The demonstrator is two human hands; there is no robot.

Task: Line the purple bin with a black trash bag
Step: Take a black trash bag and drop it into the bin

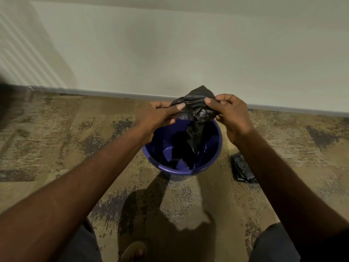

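Both hands, left hand (160, 115) and right hand (229, 114), pinch black trash bag (196, 108) above purple bin (170, 168)

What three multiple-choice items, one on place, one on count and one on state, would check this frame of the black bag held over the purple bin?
1. Where does the folded black plastic packet lie?
A. on the patterned carpet beside the right forearm
B. inside the bin
C. on a shelf

2. How many hands grip the crumpled black plastic trash bag?
A. none
B. one
C. two

3. What state is the round purple plastic bin in?
A. fully lined, bag folded over the rim
B. not yet lined, bag bunched above with its tail hanging inside
C. tipped on its side

Key: 1 A, the packet rests on the floor right of the bin. 2 C, the left hand and right hand both pinch the bag's top. 3 B, the rim is bare purple all round.
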